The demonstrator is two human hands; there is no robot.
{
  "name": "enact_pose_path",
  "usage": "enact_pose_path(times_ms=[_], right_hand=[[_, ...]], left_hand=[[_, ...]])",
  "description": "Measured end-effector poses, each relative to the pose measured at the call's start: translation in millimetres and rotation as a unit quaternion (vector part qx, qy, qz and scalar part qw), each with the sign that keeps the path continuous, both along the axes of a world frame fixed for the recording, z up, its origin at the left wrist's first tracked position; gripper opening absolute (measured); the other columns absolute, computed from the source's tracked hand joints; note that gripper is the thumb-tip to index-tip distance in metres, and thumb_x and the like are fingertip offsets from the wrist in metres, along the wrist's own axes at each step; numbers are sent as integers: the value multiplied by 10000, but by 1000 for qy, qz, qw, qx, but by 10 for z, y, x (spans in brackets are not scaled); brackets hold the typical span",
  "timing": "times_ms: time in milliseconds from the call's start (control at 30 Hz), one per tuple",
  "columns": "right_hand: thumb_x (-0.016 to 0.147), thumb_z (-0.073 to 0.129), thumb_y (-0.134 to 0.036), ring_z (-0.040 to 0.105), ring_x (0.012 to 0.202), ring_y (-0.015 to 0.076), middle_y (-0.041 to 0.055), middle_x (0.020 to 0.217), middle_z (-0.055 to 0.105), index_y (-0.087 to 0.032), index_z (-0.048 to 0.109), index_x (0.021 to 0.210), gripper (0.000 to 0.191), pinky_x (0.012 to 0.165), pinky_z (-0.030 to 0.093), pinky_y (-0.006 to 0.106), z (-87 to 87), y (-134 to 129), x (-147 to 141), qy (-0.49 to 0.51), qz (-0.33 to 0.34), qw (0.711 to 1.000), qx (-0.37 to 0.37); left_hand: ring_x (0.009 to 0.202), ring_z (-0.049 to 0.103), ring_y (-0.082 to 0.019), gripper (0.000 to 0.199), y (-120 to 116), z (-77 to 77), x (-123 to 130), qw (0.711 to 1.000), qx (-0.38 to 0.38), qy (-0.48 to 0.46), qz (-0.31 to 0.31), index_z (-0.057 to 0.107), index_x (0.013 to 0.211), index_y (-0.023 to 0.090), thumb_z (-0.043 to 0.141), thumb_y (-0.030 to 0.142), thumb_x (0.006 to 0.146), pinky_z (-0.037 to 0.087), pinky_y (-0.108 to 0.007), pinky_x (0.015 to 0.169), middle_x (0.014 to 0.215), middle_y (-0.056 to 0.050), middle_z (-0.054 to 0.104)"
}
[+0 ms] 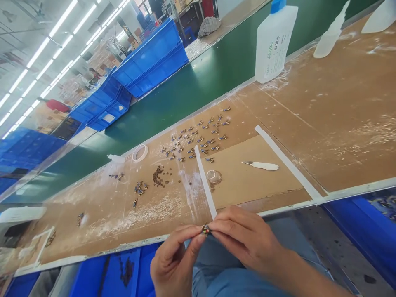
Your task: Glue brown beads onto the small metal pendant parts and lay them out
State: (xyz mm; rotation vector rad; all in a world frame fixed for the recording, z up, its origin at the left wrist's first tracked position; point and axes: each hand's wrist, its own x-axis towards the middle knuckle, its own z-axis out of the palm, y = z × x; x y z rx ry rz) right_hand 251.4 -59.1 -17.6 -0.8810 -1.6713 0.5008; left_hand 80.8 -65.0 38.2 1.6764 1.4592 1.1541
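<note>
Between the fingertips of both hands is a small dark figure (205,229) with yellow and red spots, just off the table's front edge. My left hand (179,255) pinches it from the left, and my right hand (244,231) pinches it from the right. Beyond the hands, a small clear cup (214,177) and a white-handled blade (265,166) lie on a cardboard sheet (244,185). Several small blue and gold figures (186,139) are spread over the table further back. A pile of small brown discs (157,176) sits left of the cup.
A large white bottle (272,45) with a blue cap and a nozzle bottle (329,39) stand at the back right. A tape roll (140,153) lies back left. Behind the table (337,111) run a green belt (154,111) and blue crates (154,57). A person in red is far off.
</note>
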Motion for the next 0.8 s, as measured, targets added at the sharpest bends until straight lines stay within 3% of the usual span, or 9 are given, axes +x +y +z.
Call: enact_pose_path(times_ms=[167, 433, 500, 567, 667, 800], right_hand=[[920, 564, -148, 598, 792, 84, 14, 874, 662, -164, 623, 1036, 131, 717, 505, 201, 27, -29, 54, -4, 16, 1000, -2], [904, 570, -114, 612, 791, 88, 28, 863, 667, -147, 627, 1030, 142, 698, 525, 202, 54, -57, 47, 3, 27, 999, 17], [892, 580, -103, 621, 794, 94, 35, 877, 673, -141, 626, 1049, 168, 702, 530, 208, 77, -48, 67, -10, 19, 999, 27], [886, 584, -109, 636, 800, 100, 38, 893, 684, -142, 628, 1065, 187, 711, 539, 215, 110, -23, 132, -36, -2, 998, 45], [907, 566, -150, 665, 809, 98, 29, 895, 706, -169, 644, 1066, 179, 749, 555, 204, 131, 43, 310, -90, -73, 991, 71], [920, 550, -184, 694, 801, 111, 8, 863, 722, -213, 670, 1015, 156, 766, 577, 201, 25, 194, 551, -114, -219, 966, 71]], left_hand=[[686, 721, -185, 158, -56, 12, 8, 997, 60, 44, -13, 796, 845, 296, 787, 171, 749, 624, -266, 632, 768, 1, 775], [671, 712, -212, 196, -108, 63, 38, 995, 60, 42, -73, 783, 900, 308, 746, 148, 794, 613, -329, 584, 775, -31, 773], [644, 708, -202, 113, -102, 80, 7, 997, 37, 40, -62, 788, 854, 300, 747, 208, 802, 611, -307, 571, 737, -29, 767], [655, 713, -206, 30, -39, 98, -51, 999, 15, 35, -12, 792, 800, 294, 766, 297, 786, 616, -306, 598, 729, -30, 767], [654, 715, -215, 112, 280, 107, -148, 996, -22, 51, 66, 790, 730, 268, 805, 378, 710, 610, -309, 613, 699, -30, 765], [624, 680, -174, 138, 1144, 43, -98, 998, -58, 23, 18, 763, 714, 204, 747, 342, 712, 562, -278, 623, 665, -30, 740]])
